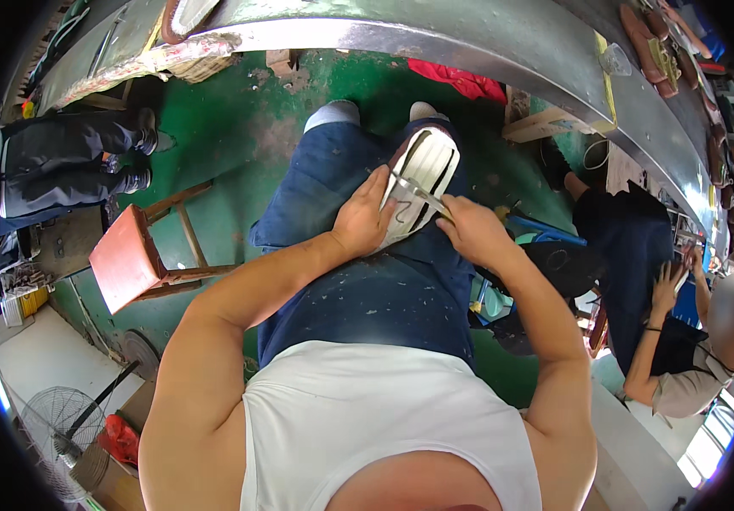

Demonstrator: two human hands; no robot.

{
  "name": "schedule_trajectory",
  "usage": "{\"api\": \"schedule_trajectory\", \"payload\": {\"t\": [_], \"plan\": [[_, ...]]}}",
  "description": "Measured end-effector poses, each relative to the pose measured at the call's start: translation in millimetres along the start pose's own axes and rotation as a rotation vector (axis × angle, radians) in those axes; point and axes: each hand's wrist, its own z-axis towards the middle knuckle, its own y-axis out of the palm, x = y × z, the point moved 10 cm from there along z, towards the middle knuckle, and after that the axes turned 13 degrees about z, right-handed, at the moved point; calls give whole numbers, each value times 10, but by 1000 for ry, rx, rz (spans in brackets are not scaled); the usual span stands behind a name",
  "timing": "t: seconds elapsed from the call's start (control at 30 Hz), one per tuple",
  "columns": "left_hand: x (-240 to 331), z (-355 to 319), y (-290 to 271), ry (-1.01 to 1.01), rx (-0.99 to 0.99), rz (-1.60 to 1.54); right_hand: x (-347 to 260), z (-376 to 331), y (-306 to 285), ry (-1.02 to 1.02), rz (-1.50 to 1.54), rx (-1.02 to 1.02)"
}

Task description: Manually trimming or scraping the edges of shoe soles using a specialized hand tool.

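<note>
A red-topped wooden stool (128, 260) stands on the green floor (239, 119); a fan (58, 430) sits lower left (beside a red bag (118, 439)), with a curved metal counter (435, 38) ahead.

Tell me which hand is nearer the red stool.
Left. The left hand holds the white shoe sole on the lap, toward the red stool; the right hand, gripping the metal tool, is farther away.
</note>
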Motion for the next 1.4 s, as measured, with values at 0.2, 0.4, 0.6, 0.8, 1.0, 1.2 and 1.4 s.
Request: {"api": "schedule_trajectory", "payload": {"t": [0.2,0.4,0.6,0.8,1.0,1.2,1.4], "plan": [[273,-25,-53,270,-29,247,221,-404,145,176,158,147],[244,52,1,254,-172,282,257,-227,-211,328,470,-60],[286,107,96,193,-456,312,393,110,-83,218,239,142],[36,172,202,3,-859,-222,198,-436,8,246,366,-102],[47,120,313,-86,-961,-464,-297,-469,105,-41,58,20],[121,107,283,-45,-962,-490,-383,-402,135,-21,-174,27],[96,39,308,-202,-1024,-701,-206,-467,362,-69,48,-119]]}}
